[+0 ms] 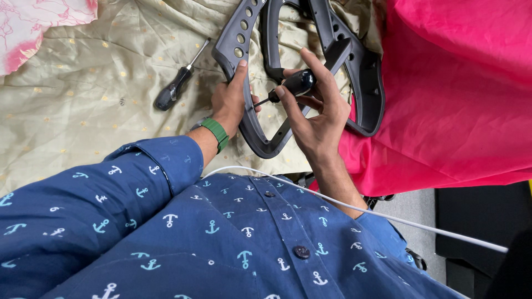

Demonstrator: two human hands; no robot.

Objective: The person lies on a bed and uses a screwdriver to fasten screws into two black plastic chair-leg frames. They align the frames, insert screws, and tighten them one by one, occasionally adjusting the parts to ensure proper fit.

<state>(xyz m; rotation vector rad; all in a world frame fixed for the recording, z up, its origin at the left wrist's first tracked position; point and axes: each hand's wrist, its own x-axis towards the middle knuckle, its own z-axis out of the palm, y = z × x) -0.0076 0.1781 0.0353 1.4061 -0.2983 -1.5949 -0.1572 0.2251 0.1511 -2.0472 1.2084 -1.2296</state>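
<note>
A dark grey plastic frame (363,77) with a row of round holes lies on a beige cloth (83,94). My left hand (230,99), with a green band on the wrist, grips the frame's left rail. My right hand (316,111) holds a black-handled screwdriver (296,83) with its shaft pointing left at the rail, close to my left thumb. The tip is hidden between hand and frame.
A second black-handled screwdriver (177,83) lies loose on the beige cloth, left of the frame. A bright pink cloth (454,83) covers the right side. A pink-and-white patterned cloth (33,27) is at the top left. A white cable (388,218) crosses my chest.
</note>
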